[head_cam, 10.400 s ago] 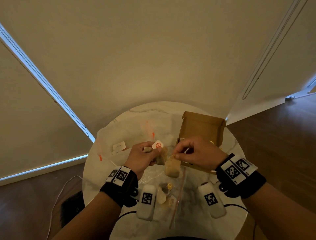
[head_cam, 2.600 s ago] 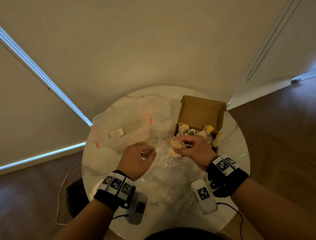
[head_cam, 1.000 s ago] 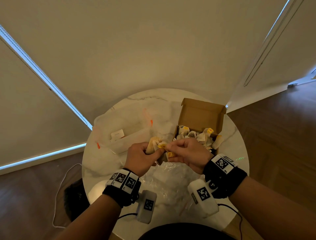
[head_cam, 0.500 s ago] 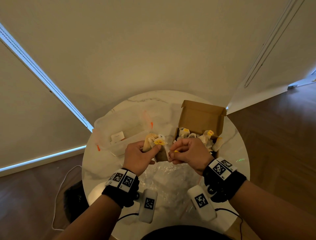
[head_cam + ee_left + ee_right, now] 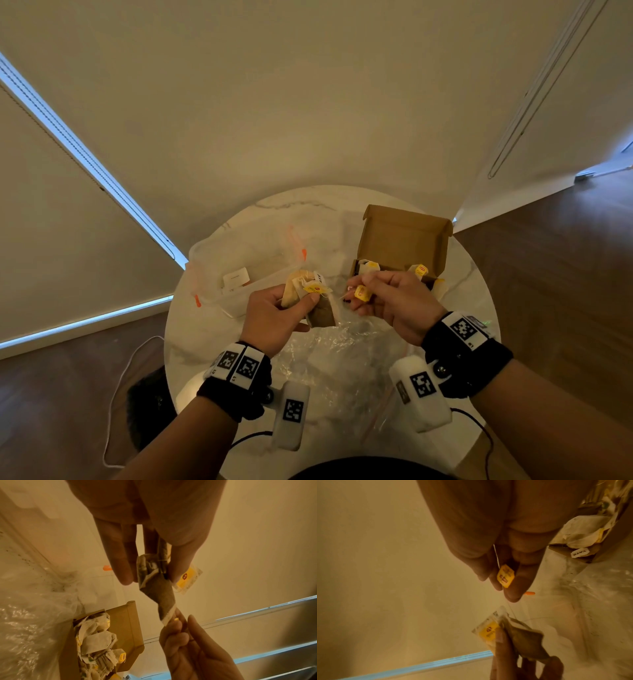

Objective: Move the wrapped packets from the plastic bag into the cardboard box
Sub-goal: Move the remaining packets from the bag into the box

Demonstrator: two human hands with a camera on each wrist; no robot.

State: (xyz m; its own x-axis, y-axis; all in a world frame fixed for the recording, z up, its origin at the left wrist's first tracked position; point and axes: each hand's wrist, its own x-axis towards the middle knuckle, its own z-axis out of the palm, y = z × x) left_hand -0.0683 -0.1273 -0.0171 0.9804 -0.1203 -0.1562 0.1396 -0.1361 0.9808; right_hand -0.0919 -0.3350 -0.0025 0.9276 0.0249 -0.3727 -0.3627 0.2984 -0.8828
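The left hand [image 5: 274,317] pinches a bunch of wrapped packets [image 5: 317,303] in its grip, thumb on a yellow tag. The right hand [image 5: 394,305] has its grip clenched on another yellow tag [image 5: 362,293], a thin string running from it to the bunch. Both hover above the crumpled plastic bag [image 5: 337,363] on the round bench [image 5: 191,329]. Behind the right hand, the open cardboard box [image 5: 406,240] holds many packets; the hand hides its front part. A clear tub [image 5: 236,270] sits left, contents hard to make out.
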